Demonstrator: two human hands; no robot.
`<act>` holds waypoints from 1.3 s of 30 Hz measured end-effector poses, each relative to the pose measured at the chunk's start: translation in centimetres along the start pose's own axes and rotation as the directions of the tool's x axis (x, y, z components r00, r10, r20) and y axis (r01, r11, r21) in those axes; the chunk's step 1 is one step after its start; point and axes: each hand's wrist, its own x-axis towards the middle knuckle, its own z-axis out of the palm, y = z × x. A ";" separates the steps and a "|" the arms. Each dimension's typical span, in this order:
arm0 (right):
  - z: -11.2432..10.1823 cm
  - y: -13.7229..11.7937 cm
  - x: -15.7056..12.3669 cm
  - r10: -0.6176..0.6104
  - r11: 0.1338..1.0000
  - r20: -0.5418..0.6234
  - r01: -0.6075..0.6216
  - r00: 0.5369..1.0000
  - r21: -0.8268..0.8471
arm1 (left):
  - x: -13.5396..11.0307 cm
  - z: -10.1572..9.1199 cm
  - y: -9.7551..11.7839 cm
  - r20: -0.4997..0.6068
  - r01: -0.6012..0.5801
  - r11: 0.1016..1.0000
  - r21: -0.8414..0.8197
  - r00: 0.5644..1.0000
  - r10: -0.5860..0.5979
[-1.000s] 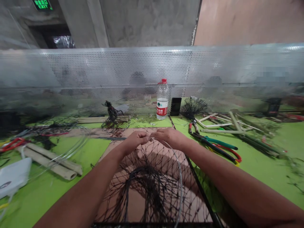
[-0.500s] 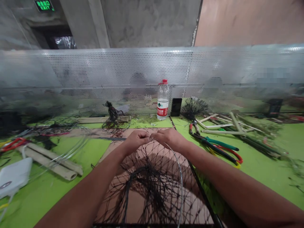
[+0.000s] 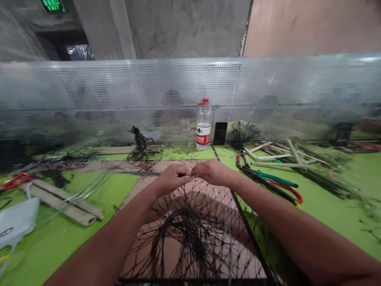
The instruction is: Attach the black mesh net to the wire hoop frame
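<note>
The left hand (image 3: 172, 178) and right hand (image 3: 212, 172) stand close together, pinching the black net (image 3: 184, 234) at its top edge — the net is along the wire hoop (image 3: 225, 214) there, but much still lies bunched.

the netting (image 3: 190, 238) beneath my left hand (image 3: 172, 178) and right hand (image 3: 212, 172) was black, knotted in a diamond mesh, and it lay over a pinkish-tan board (image 3: 181, 258). the table (image 3: 336, 226) was bright green. the water bottle (image 3: 203, 127) had a red cap and a red-and-white label, the pliers (image 3: 276, 183) had green and red handles, and the silver screen (image 3: 178, 83) behind them was patterned all over with rows of round holes. the exit sign (image 3: 53, 4) glowed green.
</note>
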 end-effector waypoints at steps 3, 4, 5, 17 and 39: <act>-0.2 0.4 0.1 0.005 0.979 0.073 -0.020 0.997 0.201 | 0.0 0.0 0.2 0.019 -0.087 0.994 0.061 0.996 0.086; -0.3 0.5 0.2 0.002 0.963 0.102 -0.030 0.995 0.267 | 0.0 0.0 0.3 0.020 -0.113 0.991 0.073 0.994 0.112; -0.3 0.5 0.2 0.002 0.944 0.130 -0.045 0.992 0.326 | 0.0 0.0 0.4 0.019 -0.134 0.988 0.080 0.991 0.133; -0.7 1.7 -0.2 0.101 0.985 0.080 -0.111 0.992 0.129 | 0.2 0.7 -1.7 0.023 -0.017 1.000 0.022 1.000 0.016; -1.0 0.4 0.0 0.111 0.986 -0.003 -0.110 0.994 -0.123 | -0.1 1.0 -0.5 -0.038 -0.069 0.833 0.550 0.994 0.107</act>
